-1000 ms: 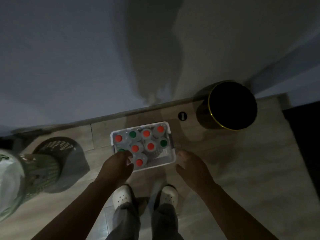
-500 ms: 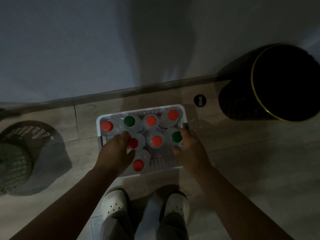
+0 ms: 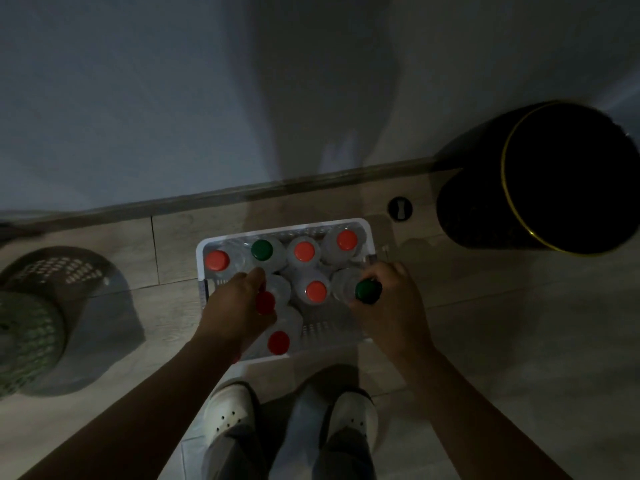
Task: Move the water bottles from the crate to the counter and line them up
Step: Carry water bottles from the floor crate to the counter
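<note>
Dim floor shot, white crate (image 3: 367,227) of water bottles (image 3: 304,251) by wall, left hand (image 3: 239,306) hiding red-capped bottle (image 3: 266,302), grip unclear, right hand (image 3: 388,306) fingers closed round green-capped bottle (image 3: 367,291), black bin (image 3: 485,209) right, bare floor beside

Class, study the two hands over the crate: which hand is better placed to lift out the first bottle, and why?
Right. The right hand already curls around the green-capped bottle at the crate edge, so its grip looks nearly set. The left hand lies over red-capped bottles, its hold unclear.
</note>
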Demonstrator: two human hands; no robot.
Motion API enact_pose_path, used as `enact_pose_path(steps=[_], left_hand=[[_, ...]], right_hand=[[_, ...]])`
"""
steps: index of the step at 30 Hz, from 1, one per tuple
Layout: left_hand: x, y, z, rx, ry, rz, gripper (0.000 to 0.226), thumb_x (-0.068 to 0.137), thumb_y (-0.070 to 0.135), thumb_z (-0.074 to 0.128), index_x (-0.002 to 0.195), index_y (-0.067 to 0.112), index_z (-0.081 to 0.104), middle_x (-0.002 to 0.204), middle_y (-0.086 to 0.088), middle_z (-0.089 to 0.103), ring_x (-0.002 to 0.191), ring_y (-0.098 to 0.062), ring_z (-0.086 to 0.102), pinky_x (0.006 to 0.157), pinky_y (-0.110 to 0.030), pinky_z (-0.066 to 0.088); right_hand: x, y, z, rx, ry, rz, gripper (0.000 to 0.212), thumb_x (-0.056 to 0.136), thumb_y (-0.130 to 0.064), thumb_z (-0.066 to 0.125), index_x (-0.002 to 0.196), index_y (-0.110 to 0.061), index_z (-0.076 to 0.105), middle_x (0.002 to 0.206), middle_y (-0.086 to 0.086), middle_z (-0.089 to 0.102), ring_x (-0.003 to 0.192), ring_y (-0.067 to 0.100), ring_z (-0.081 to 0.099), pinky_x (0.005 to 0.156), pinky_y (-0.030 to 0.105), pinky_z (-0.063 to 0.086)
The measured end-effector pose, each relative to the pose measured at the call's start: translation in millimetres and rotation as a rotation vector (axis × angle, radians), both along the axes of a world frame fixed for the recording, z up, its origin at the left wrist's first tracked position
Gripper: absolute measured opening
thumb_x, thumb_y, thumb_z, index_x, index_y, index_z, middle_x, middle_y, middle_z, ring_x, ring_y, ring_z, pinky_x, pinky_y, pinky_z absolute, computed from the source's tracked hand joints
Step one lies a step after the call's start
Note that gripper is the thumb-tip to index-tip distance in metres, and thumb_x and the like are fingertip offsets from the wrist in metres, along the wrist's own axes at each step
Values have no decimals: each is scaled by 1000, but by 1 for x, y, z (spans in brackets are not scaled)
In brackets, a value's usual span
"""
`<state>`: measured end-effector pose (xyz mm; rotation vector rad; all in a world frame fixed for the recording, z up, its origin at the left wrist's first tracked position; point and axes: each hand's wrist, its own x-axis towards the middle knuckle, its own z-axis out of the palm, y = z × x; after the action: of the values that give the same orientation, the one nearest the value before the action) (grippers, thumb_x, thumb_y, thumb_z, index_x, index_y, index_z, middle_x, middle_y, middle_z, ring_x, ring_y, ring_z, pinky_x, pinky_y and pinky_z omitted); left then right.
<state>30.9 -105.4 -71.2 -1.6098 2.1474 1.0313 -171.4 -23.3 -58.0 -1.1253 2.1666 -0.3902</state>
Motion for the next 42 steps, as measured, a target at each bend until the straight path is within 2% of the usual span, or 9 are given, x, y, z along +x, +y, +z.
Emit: enact_pose_path(steps=[6,11,15,22,26,31,34,37,42], left_hand=[[-3,2,82,-91,93,86,34,74,25,74,96,23,49,88,6,55,78,-12,56,67,-23,45],[5,4,183,-123,131,76,35,71,33,74,94,24,49,87,7,56,72,-9,56,64,-27,52],[15,9,274,-191,222,57,30,74,35,72,93,25,51,86,9,57,70,-1,53,57,-15,43],[33,10,438,-336,349,58,29,72,30,75,93,27,55,80,13,54,64,-3,51,55,-12,35],[41,7,532,-421,459,21,32,71,31,76,97,24,59,83,12,56,65,-5,53,56,-15,41],[47,-5,648,-589,608,-67,34,69,56,53,91,30,57,75,16,53,63,-5,53,56,-13,41],[50,-8,715,-730,721,-92,26,74,46,56,84,24,62,66,13,47,65,-8,49,56,-9,37],[54,-6,778,-835,839,-38,25,75,44,58,85,22,64,66,8,50,65,-13,50,56,-11,37],[57,7,869,-1007,1034,52,15,78,42,59,86,30,61,71,10,51,65,-11,50,58,-8,35]], right_hand=[[2,16,84,38,-34,-48,25,76,-16,73,91,-20,53,98,-6,43,81,6,46,60,7,31],[7,28,172,-68,-18,-129,28,72,-11,76,95,-15,60,95,-7,46,74,0,48,63,7,35],[12,40,254,-192,66,-94,30,65,-4,79,90,-9,63,89,-2,53,72,-6,47,60,5,35],[15,37,413,-188,-74,-252,34,72,-10,78,98,-21,60,103,-2,56,84,6,57,70,14,47],[22,34,512,-381,-68,-315,36,68,-5,80,97,-21,66,87,-13,57,75,-3,56,64,12,47],[21,30,626,-597,-217,-340,30,72,-5,79,87,-27,67,91,-3,70,79,7,67,71,20,56],[20,28,693,-787,-146,-221,25,72,-8,79,90,-23,68,96,1,66,84,5,63,74,9,49],[22,23,753,-963,-192,-150,23,74,-21,78,93,-25,66,99,-1,65,90,8,62,82,16,49],[26,7,841,-1230,-370,-122,21,81,-21,71,99,-13,64,99,11,68,83,5,63,73,12,48]])
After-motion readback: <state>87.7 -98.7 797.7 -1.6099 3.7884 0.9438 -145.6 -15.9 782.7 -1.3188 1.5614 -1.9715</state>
